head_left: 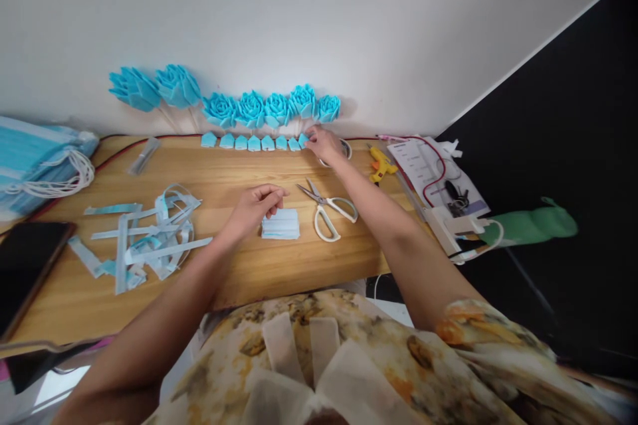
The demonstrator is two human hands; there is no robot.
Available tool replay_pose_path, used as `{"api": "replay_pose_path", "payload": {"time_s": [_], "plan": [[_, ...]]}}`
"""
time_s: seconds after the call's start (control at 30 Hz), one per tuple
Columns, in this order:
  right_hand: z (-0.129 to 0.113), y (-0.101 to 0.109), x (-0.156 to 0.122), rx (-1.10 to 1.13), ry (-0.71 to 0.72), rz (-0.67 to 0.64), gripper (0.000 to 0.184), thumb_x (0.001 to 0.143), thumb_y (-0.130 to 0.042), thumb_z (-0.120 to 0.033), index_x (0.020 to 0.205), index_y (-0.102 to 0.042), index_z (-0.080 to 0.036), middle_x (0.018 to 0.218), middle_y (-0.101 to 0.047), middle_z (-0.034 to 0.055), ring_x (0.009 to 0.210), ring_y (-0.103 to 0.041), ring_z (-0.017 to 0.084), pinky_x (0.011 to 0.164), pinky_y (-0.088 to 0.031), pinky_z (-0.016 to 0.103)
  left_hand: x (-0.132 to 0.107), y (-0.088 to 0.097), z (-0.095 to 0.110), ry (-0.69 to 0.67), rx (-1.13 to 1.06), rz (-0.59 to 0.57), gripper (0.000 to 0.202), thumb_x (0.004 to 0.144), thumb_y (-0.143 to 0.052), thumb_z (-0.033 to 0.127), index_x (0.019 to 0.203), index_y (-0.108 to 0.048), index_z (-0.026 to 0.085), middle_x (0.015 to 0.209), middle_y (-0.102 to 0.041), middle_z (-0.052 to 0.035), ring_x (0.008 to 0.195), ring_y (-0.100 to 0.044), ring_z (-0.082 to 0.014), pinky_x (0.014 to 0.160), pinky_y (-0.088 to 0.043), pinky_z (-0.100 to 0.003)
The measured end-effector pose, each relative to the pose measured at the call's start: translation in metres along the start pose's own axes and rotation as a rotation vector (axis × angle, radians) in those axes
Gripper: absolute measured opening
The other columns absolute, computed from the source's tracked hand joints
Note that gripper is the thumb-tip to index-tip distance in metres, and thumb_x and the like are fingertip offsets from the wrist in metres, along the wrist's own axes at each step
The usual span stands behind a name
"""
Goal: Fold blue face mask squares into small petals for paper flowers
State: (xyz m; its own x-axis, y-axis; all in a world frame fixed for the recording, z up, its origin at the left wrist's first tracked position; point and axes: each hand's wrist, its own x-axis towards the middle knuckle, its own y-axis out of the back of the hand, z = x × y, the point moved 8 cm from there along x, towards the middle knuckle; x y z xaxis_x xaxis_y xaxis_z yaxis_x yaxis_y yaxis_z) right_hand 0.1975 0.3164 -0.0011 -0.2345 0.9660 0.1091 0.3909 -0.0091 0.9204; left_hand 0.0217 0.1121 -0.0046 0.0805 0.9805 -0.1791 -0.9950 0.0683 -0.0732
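At the right end of a row of folded blue petals (254, 143), my right hand (323, 144) pinches the last petal (303, 140) by its edge, down at the tabletop. My left hand (260, 204) is closed loosely, thumb against forefinger, with nothing visible in it. Just below its fingers lies a small stack of pale blue mask-fabric pieces (280, 225). Scissors (326, 207) with white handles rest with blades apart, right of the stack. Behind the petals, several blue fabric roses (250, 109) on sticks lean at the wall. A tape roll (345, 150) is partly hidden by my right hand.
Cut strips (144, 232) lie heaped at left, near a phone (32, 272) and a pile of face masks (34, 159). A yellow glue gun (381, 164), papers (433, 172), keys (457, 196) and a power strip (443, 229) occupy the right side. A red cable (117, 158) runs along the back.
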Motion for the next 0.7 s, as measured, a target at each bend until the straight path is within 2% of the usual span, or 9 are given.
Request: {"api": "replay_pose_path", "payload": {"time_s": [0.17, 0.4, 0.7], "plan": [[-0.002, 0.001, -0.001, -0.037, 0.091, 0.008, 0.03, 0.09, -0.062, -0.022, 0.119, -0.07, -0.021, 0.122, -0.075, 0.0067, 0.112, -0.069, 0.025, 0.095, -0.052, 0.035, 0.0, 0.001, -0.002, 0.004, 0.002, 0.008, 0.033, 0.07, -0.072, 0.046, 0.079, -0.071, 0.015, 0.064, -0.061, 0.0005, 0.054, -0.048, -0.0084, 0.051, -0.037, -0.024], [-0.023, 0.0, -0.01, -0.118, 0.27, -0.046, 0.03, 0.087, -0.07, -0.028, 0.117, -0.073, -0.022, 0.124, -0.073, 0.008, 0.118, -0.062, 0.028, 0.105, -0.044, 0.038, -0.001, 0.0, 0.001, 0.01, -0.001, -0.002, 0.031, 0.069, -0.072, 0.046, 0.075, -0.069, 0.015, 0.062, -0.06, 0.0009, 0.053, -0.047, -0.008, 0.051, -0.036, -0.024], [-0.028, -0.011, -0.009, -0.164, 0.186, 0.049, 0.021, 0.091, -0.067, -0.037, 0.1, -0.075, -0.021, 0.116, -0.072, 0.0118, 0.115, -0.06, 0.032, 0.099, -0.046, 0.045, -0.001, -0.001, 0.002, 0.007, -0.003, -0.011, 0.03, 0.071, -0.072, 0.045, 0.075, -0.07, 0.016, 0.064, -0.06, 0.0004, 0.054, -0.048, -0.0088, 0.051, -0.037, -0.024]]}}
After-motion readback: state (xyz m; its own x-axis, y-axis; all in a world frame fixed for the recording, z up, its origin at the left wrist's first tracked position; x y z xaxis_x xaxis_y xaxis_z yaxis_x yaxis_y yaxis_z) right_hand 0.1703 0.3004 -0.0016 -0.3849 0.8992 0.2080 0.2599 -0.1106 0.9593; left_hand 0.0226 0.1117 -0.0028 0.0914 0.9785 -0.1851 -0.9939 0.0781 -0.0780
